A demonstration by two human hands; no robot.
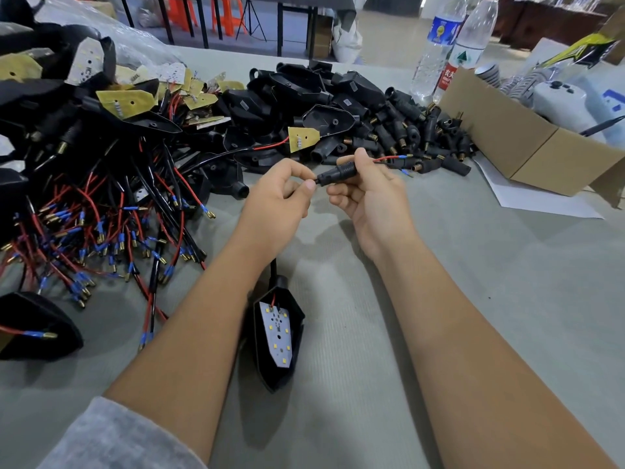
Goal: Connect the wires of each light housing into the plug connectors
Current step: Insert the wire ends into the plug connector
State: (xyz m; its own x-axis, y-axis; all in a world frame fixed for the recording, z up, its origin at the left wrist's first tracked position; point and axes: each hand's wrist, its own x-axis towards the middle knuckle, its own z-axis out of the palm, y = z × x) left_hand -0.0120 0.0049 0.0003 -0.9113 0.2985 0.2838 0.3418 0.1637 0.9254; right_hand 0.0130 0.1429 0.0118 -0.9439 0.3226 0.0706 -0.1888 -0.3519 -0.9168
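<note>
A black plug connector [338, 173] is gripped between the thumb and fingers of my right hand [368, 194], above the grey table. A red wire [389, 159] with a blue-sleeved brass tip sticks out of its far end. My left hand [280, 194] pinches the black cable where it enters the connector's near end. That cable runs down behind my left wrist to a black light housing [275, 336], which lies face up between my forearms with its white LED board showing.
A tangle of housings with red and black wires [101, 225] fills the left side. Empty black housings [304, 93] and loose plug connectors [422, 140] are heaped behind my hands. A cardboard box [527, 147] and two water bottles [449, 45] stand at the right.
</note>
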